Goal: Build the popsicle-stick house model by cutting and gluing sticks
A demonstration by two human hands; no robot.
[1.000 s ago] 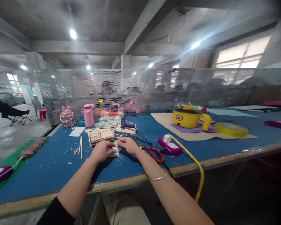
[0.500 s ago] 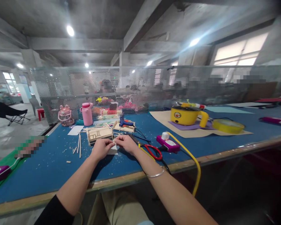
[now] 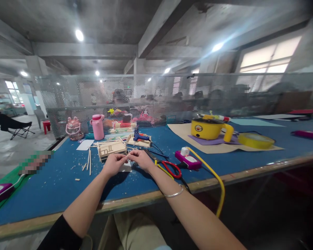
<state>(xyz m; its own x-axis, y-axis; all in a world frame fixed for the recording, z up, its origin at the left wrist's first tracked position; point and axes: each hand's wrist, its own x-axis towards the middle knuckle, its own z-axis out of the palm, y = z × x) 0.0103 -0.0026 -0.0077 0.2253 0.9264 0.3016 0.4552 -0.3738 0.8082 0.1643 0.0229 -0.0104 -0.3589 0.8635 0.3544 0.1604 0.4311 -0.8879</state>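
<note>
My left hand (image 3: 114, 163) and my right hand (image 3: 140, 159) meet just above the blue table (image 3: 54, 184), fingertips pinched together on a small pale piece (image 3: 127, 158) too tiny to name. A white scrap of paper (image 3: 125, 168) lies under them. Right behind my hands stands a small house of wooden sticks (image 3: 112, 149). Red-handled scissors (image 3: 169, 168) lie just right of my right wrist, which wears a silver bangle (image 3: 174, 193).
Loose wooden sticks (image 3: 89, 161) and chips lie to the left. A glue gun (image 3: 141, 137) rests on a board behind. A purple power strip (image 3: 188, 161) with a yellow cable (image 3: 216, 180), a yellow pot (image 3: 210, 129), a pink bottle (image 3: 97, 126) and a mesh screen (image 3: 146, 97) are farther off.
Both hands have lifted slightly off the white paper and drawn together, pinching the small piece between them. The view shifted a little.
</note>
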